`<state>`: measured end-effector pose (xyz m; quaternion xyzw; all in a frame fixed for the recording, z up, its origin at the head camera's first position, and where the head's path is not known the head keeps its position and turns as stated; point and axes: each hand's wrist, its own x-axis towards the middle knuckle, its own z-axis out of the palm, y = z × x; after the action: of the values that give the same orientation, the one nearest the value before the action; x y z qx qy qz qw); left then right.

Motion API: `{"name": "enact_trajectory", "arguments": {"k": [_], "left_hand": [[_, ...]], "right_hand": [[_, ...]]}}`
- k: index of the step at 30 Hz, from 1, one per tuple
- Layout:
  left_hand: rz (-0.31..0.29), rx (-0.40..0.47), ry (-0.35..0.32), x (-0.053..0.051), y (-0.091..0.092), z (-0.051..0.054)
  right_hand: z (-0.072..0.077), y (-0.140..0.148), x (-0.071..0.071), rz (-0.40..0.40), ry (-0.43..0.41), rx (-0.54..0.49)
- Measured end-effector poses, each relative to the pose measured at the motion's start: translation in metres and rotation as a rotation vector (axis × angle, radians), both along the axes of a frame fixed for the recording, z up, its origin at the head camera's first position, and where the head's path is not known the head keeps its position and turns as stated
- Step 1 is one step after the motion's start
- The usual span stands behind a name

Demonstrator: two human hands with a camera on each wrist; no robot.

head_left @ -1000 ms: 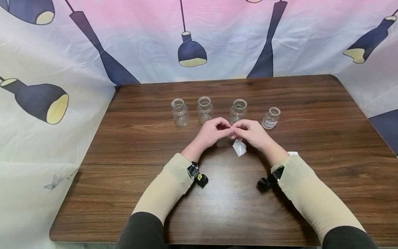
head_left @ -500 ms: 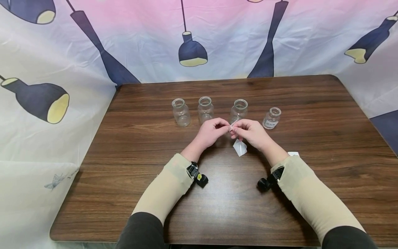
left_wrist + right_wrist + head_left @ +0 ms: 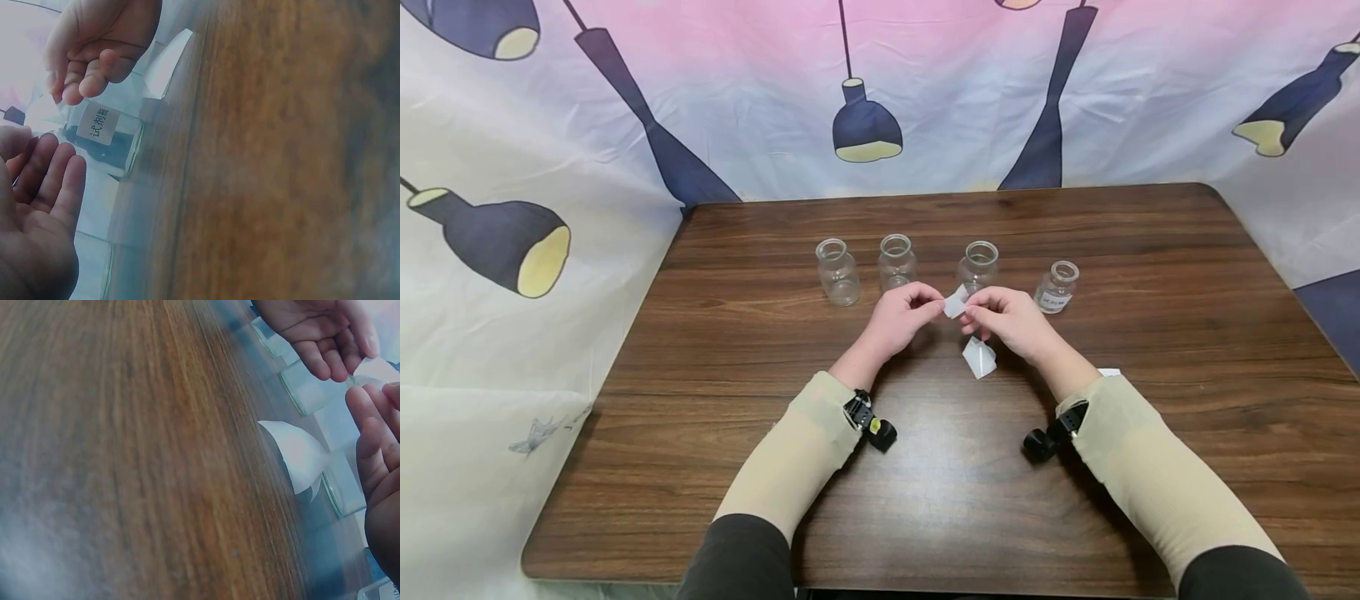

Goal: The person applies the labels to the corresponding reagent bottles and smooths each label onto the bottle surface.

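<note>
brown table: left hand and right hand pinch white slip, part-hiding one jar; paper scrap nearby

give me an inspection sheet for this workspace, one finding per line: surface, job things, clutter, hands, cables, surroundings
surface: brown wood-grain table, with glare near the person.
job things: white slip held up between the hands; behind it a row of upright, open glass jars: left jar, second jar, third jar partly hidden, smaller right jar with a white label.
clutter: curled white sheet on the table; white scrap partly behind the right arm.
left hand: fingers pinch the slip's left side.
right hand: fingers pinch the slip's right side.
cables: nothing seen.
surroundings: cloth printed with hanging lamps, behind and beside the table.
</note>
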<state>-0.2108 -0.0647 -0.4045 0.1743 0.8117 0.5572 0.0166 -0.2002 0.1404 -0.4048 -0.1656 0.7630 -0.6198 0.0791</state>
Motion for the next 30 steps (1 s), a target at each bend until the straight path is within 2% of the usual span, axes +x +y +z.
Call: {"name": "enact_trajectory", "arguments": {"k": [9, 19, 30], "left_hand": [[0.018, 0.001, -0.014, 0.002, -0.006, 0.002], [0.030, -0.009, -0.007, 0.000, -0.012, -0.002], [0.066, -0.015, 0.005, 0.003, -0.018, -0.003]], "right_hand": [[0.000, 0.003, 0.001, -0.016, -0.003, -0.011], [0.001, 0.010, 0.004, -0.028, 0.002, -0.019], [-0.007, 0.014, 0.006, -0.051, 0.049, 0.004]]}}
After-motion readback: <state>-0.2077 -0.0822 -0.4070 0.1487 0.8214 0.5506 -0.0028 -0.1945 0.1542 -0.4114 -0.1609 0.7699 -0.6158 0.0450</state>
